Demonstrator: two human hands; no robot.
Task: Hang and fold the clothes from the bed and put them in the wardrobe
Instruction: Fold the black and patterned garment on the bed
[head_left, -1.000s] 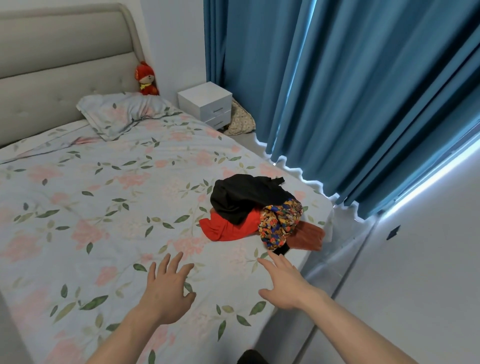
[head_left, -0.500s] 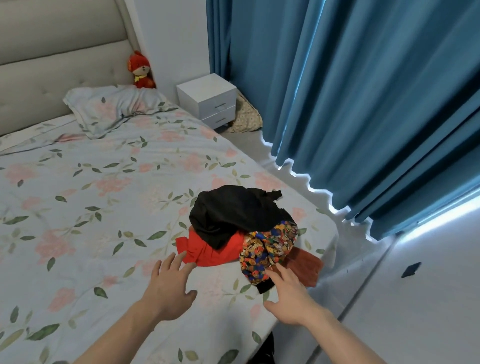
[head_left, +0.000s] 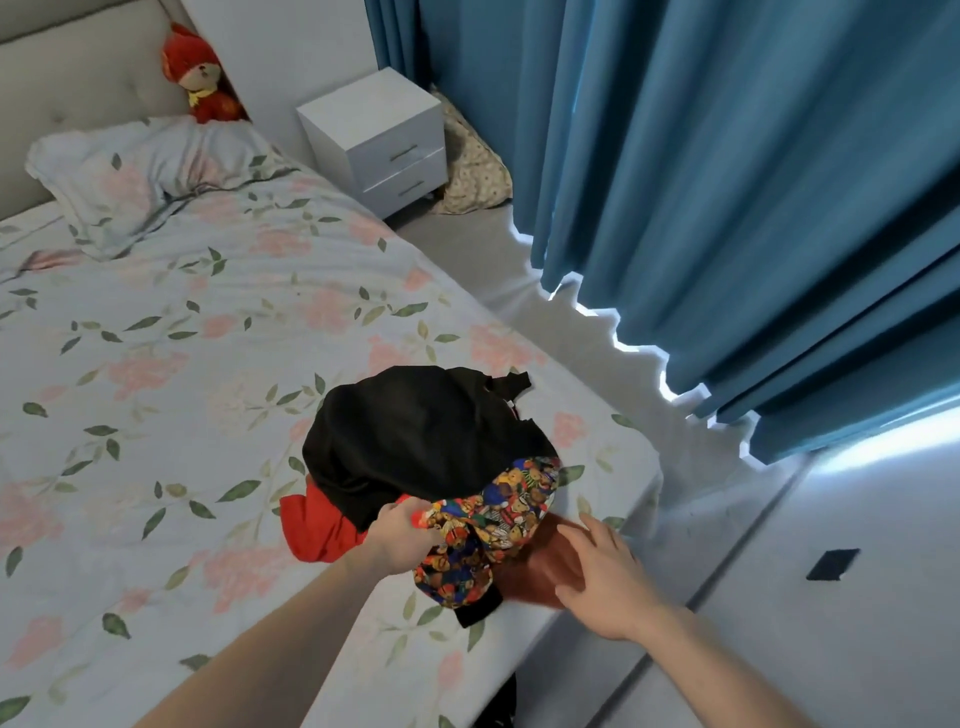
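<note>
1. Floral bed (head_left: 182, 364); clothes pile (head_left: 431, 467) lay near its curtain-side edge.
2. Left hand (head_left: 402, 538) gripped the patterned garment (head_left: 488, 525).
3. Right hand (head_left: 605, 571) lay open-fingered on the rust cloth (head_left: 540, 571).
4. Blue curtain (head_left: 727, 208), white nightstand (head_left: 379, 140) beyond.

A heap of clothes (head_left: 431, 457) is piled on the bed (head_left: 156, 374) near its right edge. A pillow (head_left: 140, 176) is laid behind it, with a nightstand (head_left: 374, 140) placed right of the bed.
</note>
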